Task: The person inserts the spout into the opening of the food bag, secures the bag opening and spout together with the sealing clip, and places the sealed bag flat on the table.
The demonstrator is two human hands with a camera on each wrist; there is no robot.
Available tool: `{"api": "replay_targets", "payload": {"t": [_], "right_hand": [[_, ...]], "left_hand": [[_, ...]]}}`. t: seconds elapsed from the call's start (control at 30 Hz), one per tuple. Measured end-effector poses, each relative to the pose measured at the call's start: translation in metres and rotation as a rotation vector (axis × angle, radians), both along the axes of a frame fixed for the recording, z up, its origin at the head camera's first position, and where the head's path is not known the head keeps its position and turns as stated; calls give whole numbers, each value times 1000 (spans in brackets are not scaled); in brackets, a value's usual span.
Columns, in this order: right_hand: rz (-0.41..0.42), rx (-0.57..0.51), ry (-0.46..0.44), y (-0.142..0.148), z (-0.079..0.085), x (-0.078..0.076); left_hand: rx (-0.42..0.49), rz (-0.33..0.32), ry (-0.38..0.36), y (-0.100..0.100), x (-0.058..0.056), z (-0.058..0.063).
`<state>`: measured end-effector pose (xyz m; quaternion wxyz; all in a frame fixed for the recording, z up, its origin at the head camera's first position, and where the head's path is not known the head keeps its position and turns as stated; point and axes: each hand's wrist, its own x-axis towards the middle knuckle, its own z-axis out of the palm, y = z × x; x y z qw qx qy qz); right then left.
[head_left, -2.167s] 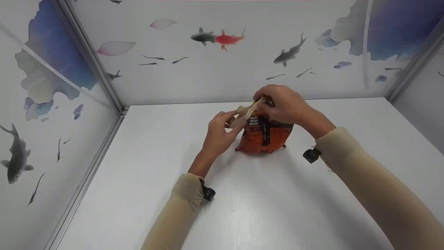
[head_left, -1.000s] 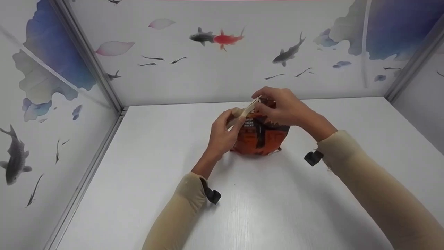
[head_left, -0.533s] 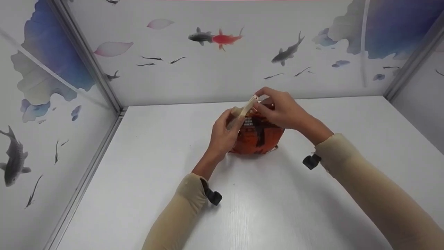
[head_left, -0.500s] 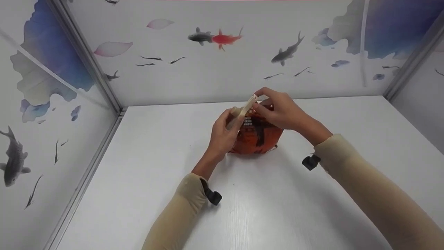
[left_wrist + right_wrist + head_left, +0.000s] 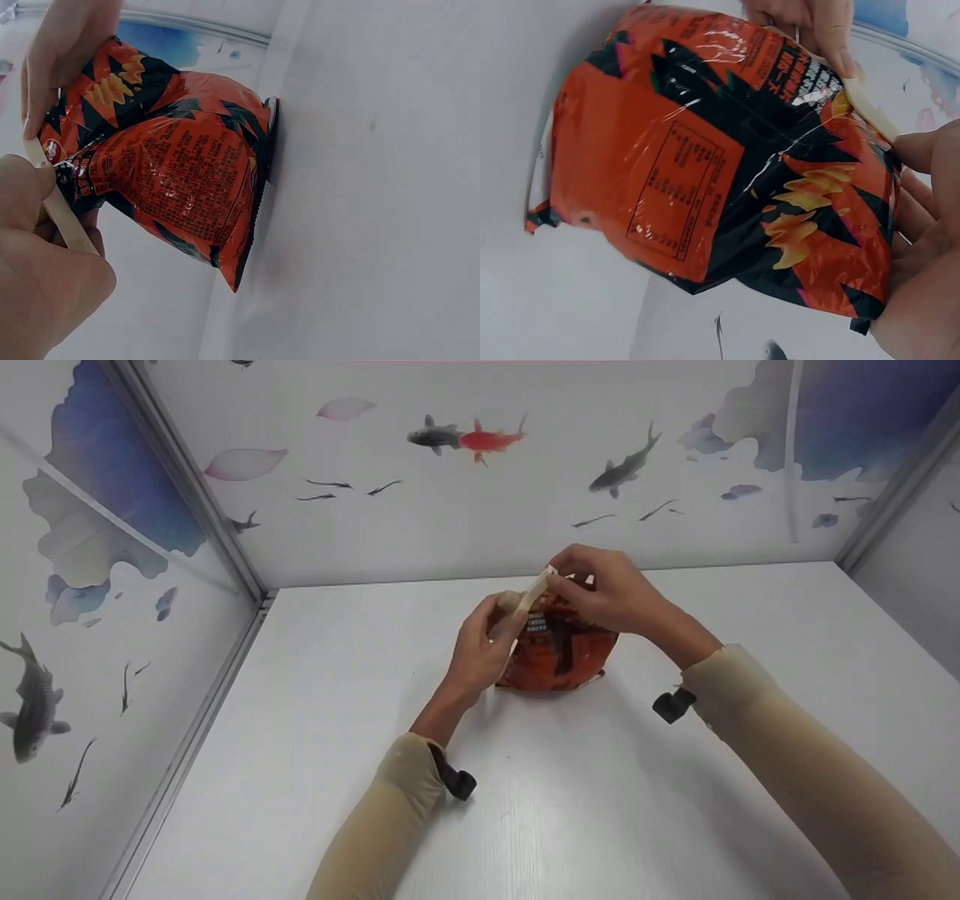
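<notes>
An orange and black snack bag (image 5: 559,656) with flame prints stands on the table, its top gathered under a cream bag clip (image 5: 534,591). My left hand (image 5: 480,649) holds the clip's near end between thumb and fingers. At its far end my right hand (image 5: 611,589) pinches the clip with thumb and forefinger, beside the bag's upper edge. In the left wrist view the clip (image 5: 67,221) lies across the bag's narrowed neck. Seen from the right wrist, the right thumb (image 5: 919,150) meets the clip's end while the other fingers are partly hidden behind the bag (image 5: 667,180).
The white table (image 5: 517,810) reaches back to a white wall panel (image 5: 420,532) printed with fish and petals. Metal rails (image 5: 199,487) frame the corners. Each sleeve cuff carries a small black camera, one at the left wrist (image 5: 459,782) and one at the right (image 5: 673,705).
The bag has shifted slightly left. The clip's arms, apart at first, now lie close together, and my right fingers have moved left onto its far end. Over the last half second little differs.
</notes>
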<state>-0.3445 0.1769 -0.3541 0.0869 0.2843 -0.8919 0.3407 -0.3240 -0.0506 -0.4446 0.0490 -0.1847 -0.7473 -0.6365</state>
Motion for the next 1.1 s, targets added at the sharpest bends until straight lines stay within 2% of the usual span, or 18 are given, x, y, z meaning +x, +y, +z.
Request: {"api": "replay_targets", "payload": {"t": [0.3,0.57,0.67,0.93,1.1], "right_hand": [[-13,6,-92,-3,2,0],[18,-22,-88,-1,1,-1],[22,-42,-111,0,1,-2],[13,-42,-166,0,2,-3],[4,-13,-175,-1,5,-1]], "left_hand": [[8,-19,7,-1,-1,-3],[53,-57,10,-2,-3,-3],[70,-69,10,-3,-4,-3],[73,-69,8,-4,-3,-3],[33,-50,7,-4,-3,-2]]}}
